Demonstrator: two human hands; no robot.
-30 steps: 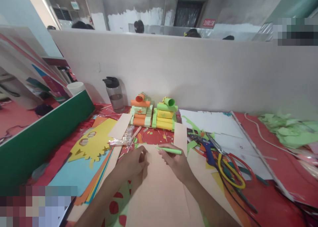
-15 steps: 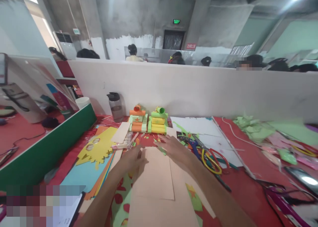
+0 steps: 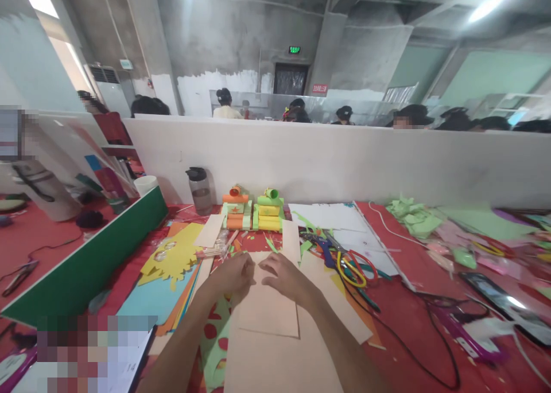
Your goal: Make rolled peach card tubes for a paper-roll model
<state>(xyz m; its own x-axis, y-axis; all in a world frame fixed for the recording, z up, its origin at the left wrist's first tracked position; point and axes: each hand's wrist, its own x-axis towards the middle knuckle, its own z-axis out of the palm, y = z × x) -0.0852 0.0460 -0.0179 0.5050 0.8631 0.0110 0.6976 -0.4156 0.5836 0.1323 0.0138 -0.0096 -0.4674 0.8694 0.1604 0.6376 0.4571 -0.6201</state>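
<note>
One small peach sheet [image 3: 271,315] lies on a larger sheet [image 3: 279,367] in the middle of the red table [image 3: 404,312]. Over its far end, the right hand [image 3: 282,275] has loosely bent fingers with nothing visible in them; beside it the left hand [image 3: 235,272] is curled, its grip impossible to tell. Beyond stand an orange paper model [image 3: 235,209] and a green-and-yellow paper model [image 3: 269,211], with scissors [image 3: 341,252] to the right and a bottle [image 3: 199,193] farther left.
</note>
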